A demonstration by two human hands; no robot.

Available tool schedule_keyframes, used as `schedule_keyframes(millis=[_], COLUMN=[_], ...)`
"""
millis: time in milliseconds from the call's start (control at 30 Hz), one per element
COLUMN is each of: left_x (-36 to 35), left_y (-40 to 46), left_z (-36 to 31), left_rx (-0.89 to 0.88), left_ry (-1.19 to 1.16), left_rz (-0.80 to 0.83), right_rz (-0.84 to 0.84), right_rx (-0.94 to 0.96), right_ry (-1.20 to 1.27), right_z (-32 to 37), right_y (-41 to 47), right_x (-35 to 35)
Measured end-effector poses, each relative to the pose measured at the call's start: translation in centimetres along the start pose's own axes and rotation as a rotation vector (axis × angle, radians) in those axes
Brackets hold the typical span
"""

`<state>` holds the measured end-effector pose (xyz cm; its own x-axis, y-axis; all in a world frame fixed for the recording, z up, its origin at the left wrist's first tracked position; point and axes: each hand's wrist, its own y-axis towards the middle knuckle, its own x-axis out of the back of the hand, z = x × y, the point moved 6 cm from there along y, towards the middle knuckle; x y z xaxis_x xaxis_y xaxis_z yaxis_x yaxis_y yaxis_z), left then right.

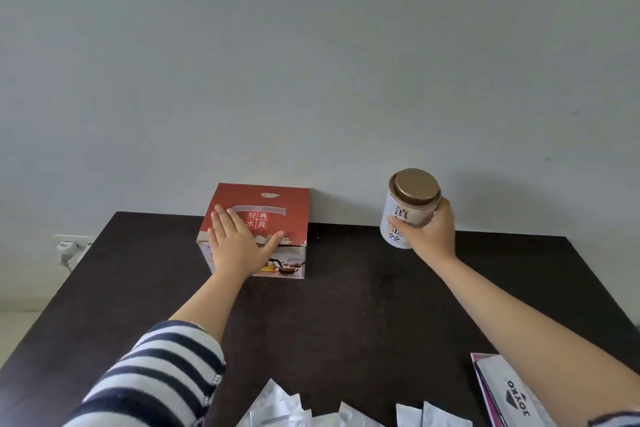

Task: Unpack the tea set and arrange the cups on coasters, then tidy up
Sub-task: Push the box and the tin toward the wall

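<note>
- The red tea set box [263, 218] stands closed at the far edge of the dark table [346, 305], against the wall.
- The left hand [235, 246] lies flat on the box top, fingers straight and slightly spread, thumb out.
- The right hand [431, 229] grips a white tea canister [405, 215] with a gold lid, fingers curled round it, tilted above the table.
- Silver sachets [287, 409] lie along the near edge.

My left hand [239, 246] lies flat on top of the box [273, 204], which stands at the table's [346, 305] far edge against the wall [311, 45], left of centre in the frame. To its right, well apart, my right hand [433, 232] holds the tin [405, 215]. Packets [284, 409] lie along the bottom edge, a pouch [509, 392] at lower right, and a wall socket [69, 248] sits at mid-left
</note>
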<state>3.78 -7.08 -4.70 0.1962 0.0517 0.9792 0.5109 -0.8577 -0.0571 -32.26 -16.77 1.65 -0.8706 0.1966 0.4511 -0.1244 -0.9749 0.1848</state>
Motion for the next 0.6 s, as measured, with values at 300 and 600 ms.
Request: schedule_keyframes(millis=[300, 600], left_x=[-0.1, -0.7], left_y=[-0.1, 0.2], left_z=[-0.3, -0.1], left_rx=[0.017, 0.014], left_ry=[0.031, 0.021], left_rz=[-0.027, -0.094], right_rz=[-0.22, -0.282], right_rx=[-0.276, -0.411], right_ry=[-0.125, -0.05], right_z=[-11.5, -15.9], right_y=[1.8, 6.1], right_x=[9.3, 9.8])
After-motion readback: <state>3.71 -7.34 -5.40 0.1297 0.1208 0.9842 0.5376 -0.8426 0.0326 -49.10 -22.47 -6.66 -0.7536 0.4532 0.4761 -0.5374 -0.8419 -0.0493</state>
